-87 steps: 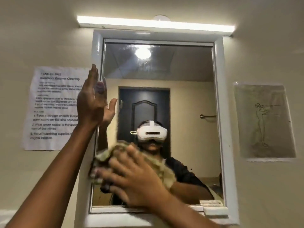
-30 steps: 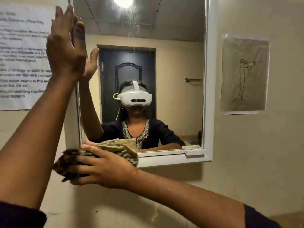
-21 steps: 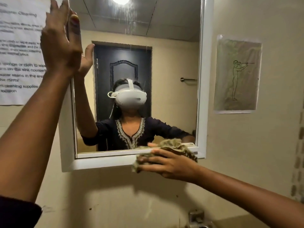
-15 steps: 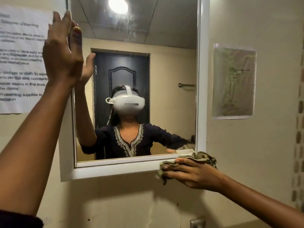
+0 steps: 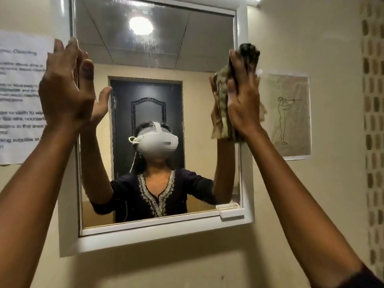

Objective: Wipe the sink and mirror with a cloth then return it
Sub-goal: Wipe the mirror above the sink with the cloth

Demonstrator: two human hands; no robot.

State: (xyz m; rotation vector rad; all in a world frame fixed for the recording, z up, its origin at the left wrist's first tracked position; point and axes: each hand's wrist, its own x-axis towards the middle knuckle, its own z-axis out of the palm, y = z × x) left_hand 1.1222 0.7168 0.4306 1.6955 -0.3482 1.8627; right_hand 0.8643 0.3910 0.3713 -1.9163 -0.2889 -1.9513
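Cloth (image 5: 223, 104) is bunched, olive/tan striped, pressed flat against the mirror's (image 5: 158, 59) right edge, overlapping the white frame (image 5: 246, 173) about mid-height to upper. Your right hand (image 5: 243, 100) holds it there: grip spread, fingers extended upward over the cloth rather than curled round it, palm pinning it to the surface. A dark end of the cloth sticks out above your fingertips. Your left hand (image 5: 66, 88) is open flat, empty, fingers up, braced on the mirror's left edge where glass meets frame.

Water streaks visible on the glass near the top centre, under the reflected ceiling light.

Printed sheet (image 5: 20, 96) on the wall left of the mirror, partly behind your left hand; legible bits: "Cleaning", "or cloth to wip", "sink counter", "in the area", "supplies to". Rest blurred. Right of the mirror, a paper (image 5: 291, 115) with a line drawing of a standing figure, no readable text.
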